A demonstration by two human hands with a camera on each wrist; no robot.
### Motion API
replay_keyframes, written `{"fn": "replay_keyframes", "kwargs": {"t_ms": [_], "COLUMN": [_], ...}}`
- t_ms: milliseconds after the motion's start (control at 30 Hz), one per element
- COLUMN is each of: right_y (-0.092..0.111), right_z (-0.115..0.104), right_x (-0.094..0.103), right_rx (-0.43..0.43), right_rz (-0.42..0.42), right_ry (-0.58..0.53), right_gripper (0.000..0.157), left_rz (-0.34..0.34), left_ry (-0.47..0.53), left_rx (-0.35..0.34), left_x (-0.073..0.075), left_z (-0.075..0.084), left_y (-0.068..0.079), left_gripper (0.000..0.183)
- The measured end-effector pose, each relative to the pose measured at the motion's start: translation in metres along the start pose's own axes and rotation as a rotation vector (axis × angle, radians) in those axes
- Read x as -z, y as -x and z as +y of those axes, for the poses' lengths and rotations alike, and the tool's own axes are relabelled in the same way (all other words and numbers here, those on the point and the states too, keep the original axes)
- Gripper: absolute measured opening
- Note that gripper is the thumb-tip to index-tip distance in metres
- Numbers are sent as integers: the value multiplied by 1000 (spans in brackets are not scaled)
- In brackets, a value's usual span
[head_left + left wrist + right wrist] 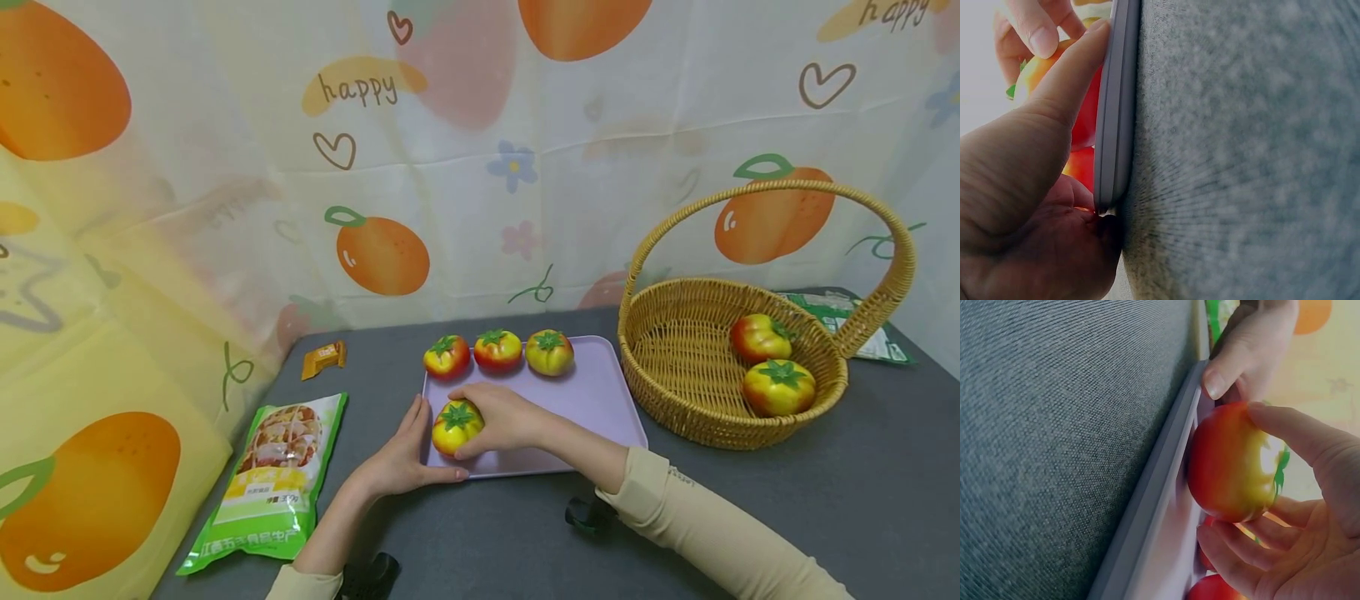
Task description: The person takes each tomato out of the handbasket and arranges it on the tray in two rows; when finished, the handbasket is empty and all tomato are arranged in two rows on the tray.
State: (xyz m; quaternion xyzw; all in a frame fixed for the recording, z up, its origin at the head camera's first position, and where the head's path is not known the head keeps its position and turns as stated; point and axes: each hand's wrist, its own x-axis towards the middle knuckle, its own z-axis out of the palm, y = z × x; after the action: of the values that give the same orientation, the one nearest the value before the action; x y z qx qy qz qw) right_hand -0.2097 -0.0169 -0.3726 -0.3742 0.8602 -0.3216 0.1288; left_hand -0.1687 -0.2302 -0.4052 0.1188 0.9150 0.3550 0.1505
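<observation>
My right hand (pixel 504 417) grips a red-and-yellow tomato (pixel 454 429) with a green leafy top, thumb on the near side and fingers round the far side. The tomato is at the front left corner of a lilac tray (pixel 592 408). In the right wrist view the held tomato (pixel 1232 462) sits upright close against the tray's surface. My left hand (pixel 401 458) rests against that same corner, fingers straight along the left edge and thumb along the front rim. Three more tomatoes, among them a middle one (pixel 498 351), stand in a row along the tray's back edge.
Right of the tray stands a wicker basket (pixel 675 392) with a tall handle and two tomatoes (pixel 778 387) inside. A green-and-white food packet (pixel 273 475) lies at the left, with a small orange wrapper (pixel 324 360) behind it. Another green packet (pixel 885 342) lies behind the basket.
</observation>
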Motion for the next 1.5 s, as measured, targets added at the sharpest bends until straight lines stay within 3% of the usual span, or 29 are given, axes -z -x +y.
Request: {"fn": "replay_keyframes", "kwargs": {"t_ms": [300, 800, 1500], "right_y": [4, 24, 93], "right_z": [4, 15, 39], "right_x": [2, 20, 84], "right_rx": [31, -43, -105], "right_rz": [-4, 45, 216], "right_ry": [-10, -66, -75], "right_gripper": [71, 70, 67], "left_rz": [-3, 7, 1], "left_ry": [16, 3, 72], "left_rx": [37, 44, 80], "left_x": [-2, -1, 5], "left_z": [0, -2, -3], "left_y": [-1, -2, 0], "left_gripper": [125, 125, 126]}}
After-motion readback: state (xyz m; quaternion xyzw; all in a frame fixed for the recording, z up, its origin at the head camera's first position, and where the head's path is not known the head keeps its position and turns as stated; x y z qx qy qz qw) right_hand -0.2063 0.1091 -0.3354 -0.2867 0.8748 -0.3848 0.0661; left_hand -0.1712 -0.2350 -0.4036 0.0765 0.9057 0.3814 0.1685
